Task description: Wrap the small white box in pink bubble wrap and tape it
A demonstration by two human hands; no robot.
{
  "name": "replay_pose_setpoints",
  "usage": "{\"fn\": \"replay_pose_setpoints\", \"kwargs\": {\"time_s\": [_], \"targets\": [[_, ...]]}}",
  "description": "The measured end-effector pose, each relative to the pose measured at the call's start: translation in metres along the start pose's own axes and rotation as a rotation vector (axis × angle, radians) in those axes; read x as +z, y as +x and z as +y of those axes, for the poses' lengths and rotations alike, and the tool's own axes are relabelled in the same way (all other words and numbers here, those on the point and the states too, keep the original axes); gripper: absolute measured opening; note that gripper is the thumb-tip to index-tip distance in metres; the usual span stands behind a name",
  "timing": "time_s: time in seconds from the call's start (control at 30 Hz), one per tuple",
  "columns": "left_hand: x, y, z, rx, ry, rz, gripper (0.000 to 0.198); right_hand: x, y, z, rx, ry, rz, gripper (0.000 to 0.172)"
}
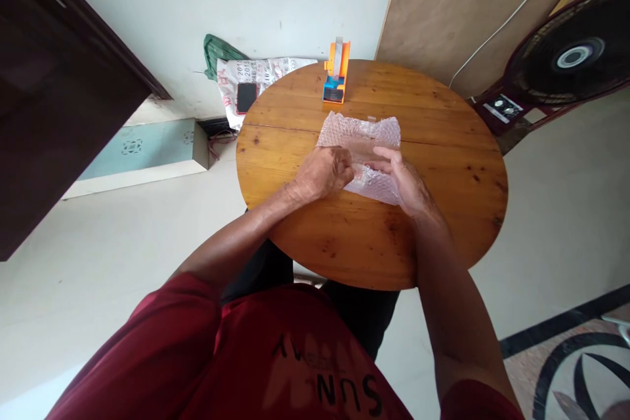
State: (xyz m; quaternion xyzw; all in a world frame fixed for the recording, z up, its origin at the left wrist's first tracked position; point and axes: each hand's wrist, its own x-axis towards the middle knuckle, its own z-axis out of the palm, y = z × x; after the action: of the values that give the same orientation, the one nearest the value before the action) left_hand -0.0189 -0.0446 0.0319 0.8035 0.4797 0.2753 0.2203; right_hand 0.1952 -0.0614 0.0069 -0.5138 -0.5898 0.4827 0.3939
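A sheet of clear bubble wrap (361, 132) lies on the round wooden table (443, 164), its near part rolled or folded over. My left hand (325, 170) has its fingers curled round the near left edge of the wrap. On the near right edge rests my right hand (403, 180), fingers bent and pressing down on it. What the wrap covers, if anything, is hidden. An orange and blue tape dispenser (336, 72) stands at the far edge of the table, beyond the wrap.
A black fan (573, 56) stands to the right of the table. On the floor at the far left lie a printed white bag (256, 75), a dark phone (246, 97) on it, and a green bag (219, 52). A dark cabinet (54, 79) is at left.
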Motion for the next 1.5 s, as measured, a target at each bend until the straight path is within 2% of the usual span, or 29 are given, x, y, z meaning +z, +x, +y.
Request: {"fn": "replay_pose_setpoints", "kwargs": {"time_s": [0.07, 0.2, 0.4, 0.53, 0.63, 0.77, 0.93, 1.07, 1.5], "targets": [[0.005, 0.002, -0.005, -0.059, -0.085, 0.014, 0.014, -0.002, -0.003, -0.004, -0.004, 0.016, -0.02, 0.071], [0.012, 0.001, -0.012, -0.054, -0.246, 0.05, 0.013, -0.003, -0.007, -0.01, -0.006, -0.023, -0.06, 0.067], [0.015, -0.002, -0.015, -0.077, -0.393, 0.054, 0.016, 0.0, -0.002, -0.006, 0.058, -0.025, 0.055, 0.071], [0.016, -0.002, -0.016, -0.083, -0.41, 0.056, 0.016, -0.002, -0.006, -0.01, -0.011, -0.086, 0.051, 0.055], [0.016, -0.002, -0.017, -0.085, -0.423, 0.047, 0.017, -0.005, -0.011, -0.018, -0.038, -0.144, -0.011, 0.038], [0.014, -0.003, -0.016, -0.088, -0.446, 0.028, 0.015, -0.005, -0.012, -0.022, 0.012, -0.218, -0.042, 0.034], [0.013, -0.004, -0.015, -0.065, -0.454, 0.027, 0.01, 0.0, -0.009, -0.016, -0.021, -0.17, -0.015, 0.017], [0.012, -0.005, -0.016, -0.03, -0.459, 0.019, 0.009, 0.002, -0.009, -0.015, -0.009, -0.184, 0.016, 0.015], [0.015, -0.006, -0.015, -0.064, -0.522, -0.008, 0.013, 0.006, -0.009, -0.02, -0.014, -0.253, 0.028, 0.019]]}}
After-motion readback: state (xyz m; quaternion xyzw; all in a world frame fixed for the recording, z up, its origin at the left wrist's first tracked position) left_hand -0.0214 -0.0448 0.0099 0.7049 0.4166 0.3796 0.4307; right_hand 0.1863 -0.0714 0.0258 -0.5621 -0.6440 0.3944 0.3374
